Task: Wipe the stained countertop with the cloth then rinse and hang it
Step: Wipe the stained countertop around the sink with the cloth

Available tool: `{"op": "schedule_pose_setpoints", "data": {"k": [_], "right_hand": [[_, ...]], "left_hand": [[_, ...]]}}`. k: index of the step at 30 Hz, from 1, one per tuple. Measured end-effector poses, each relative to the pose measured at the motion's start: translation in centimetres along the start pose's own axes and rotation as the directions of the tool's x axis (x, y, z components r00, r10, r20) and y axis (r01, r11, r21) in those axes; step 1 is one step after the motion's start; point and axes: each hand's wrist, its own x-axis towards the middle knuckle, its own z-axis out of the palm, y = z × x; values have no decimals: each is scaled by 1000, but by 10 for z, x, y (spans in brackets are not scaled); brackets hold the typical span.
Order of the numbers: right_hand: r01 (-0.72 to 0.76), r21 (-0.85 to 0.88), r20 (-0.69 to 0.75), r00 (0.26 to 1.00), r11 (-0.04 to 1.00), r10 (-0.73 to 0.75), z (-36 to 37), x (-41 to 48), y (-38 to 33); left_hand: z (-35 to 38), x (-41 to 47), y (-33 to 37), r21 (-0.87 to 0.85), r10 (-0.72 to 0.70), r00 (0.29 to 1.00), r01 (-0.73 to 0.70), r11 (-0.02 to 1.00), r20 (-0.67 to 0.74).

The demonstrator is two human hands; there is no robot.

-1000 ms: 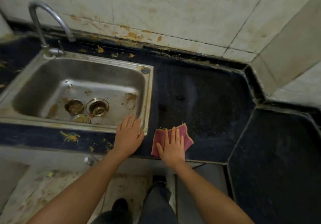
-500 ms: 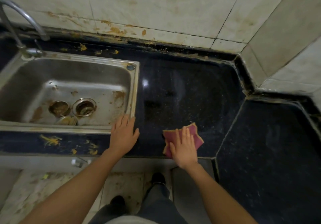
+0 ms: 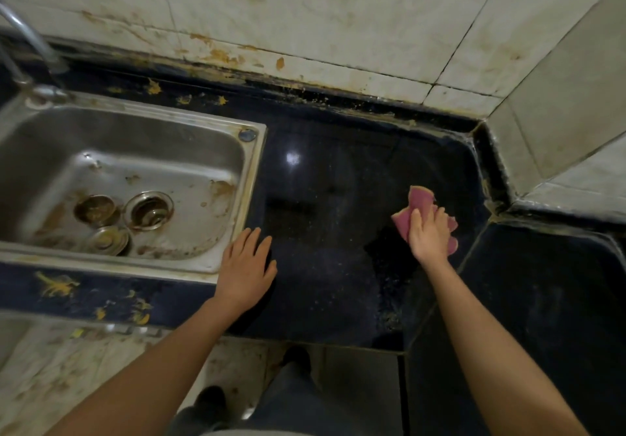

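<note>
You've got a dark speckled countertop [image 3: 325,219] mid-frame, yellow stains along its front and back edges at left. Steel sink [image 3: 252,185] set in at left. Pink cloth [image 3: 408,217] lies crumpled at centre-right under your right hand [image 3: 428,236]; left hand [image 3: 245,266] flat beside the sink corner.

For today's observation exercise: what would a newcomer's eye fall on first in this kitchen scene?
Probably the pink cloth, bright against the dark countertop, pressed under the right hand near the right corner. Next, the stained steel sink at left, and the left hand resting flat beside it.
</note>
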Motion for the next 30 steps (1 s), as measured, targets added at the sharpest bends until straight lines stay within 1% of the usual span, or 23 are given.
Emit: {"op": "schedule_pose_setpoints", "data": {"k": [2,4,6,8,9,12,13,16,18,20,22,23,25,27,28,30], "right_hand": [[-19,-150,104,994,989,35,30,10,-2],[-10,-217,122,992,976,37,57,14,-10],[56,-252,151,988,966,-18,69,23,-30],[172,-271,201,972,947,-119,77,39,-55],[234,-274,220,959,933,-176,83,49,-68],[404,-260,311,895,877,-320,95,86,-105],[453,-256,339,869,854,-359,98,99,-116],[542,-248,431,804,803,-410,95,137,-141],[559,-252,450,790,790,-416,95,145,-144],[534,-244,422,810,810,-407,94,138,-136],[477,-249,356,854,843,-379,90,125,-117],[430,-255,326,882,866,-341,84,117,-103],[293,-272,264,939,917,-222,70,99,-65],[116,-278,198,978,954,-61,52,74,-18],[15,-273,164,986,962,31,43,58,6],[-177,-264,97,973,948,208,29,20,44]], "left_hand": [[4,5,3,48,5,1000,-5,999,9],[12,11,4,63,-10,1000,9,998,18],[14,16,5,65,-49,999,47,997,22],[13,22,9,56,-77,997,75,996,19],[14,25,9,55,-81,997,81,995,-5],[12,31,7,14,-123,992,123,992,-34],[12,32,7,2,-141,988,141,990,-63],[8,31,6,12,-165,981,167,986,-102],[7,29,4,16,-166,979,169,985,-115],[6,28,6,12,-154,982,157,988,-108],[5,27,8,-6,-126,986,126,992,-107],[4,26,9,-14,-106,989,105,994,-108],[2,24,7,-22,-59,991,57,998,-117],[-1,18,4,-20,-9,991,7,1000,-135],[-3,13,1,-11,23,990,-24,1000,-142],[-5,-1,-7,25,91,984,-88,996,-153]]}}
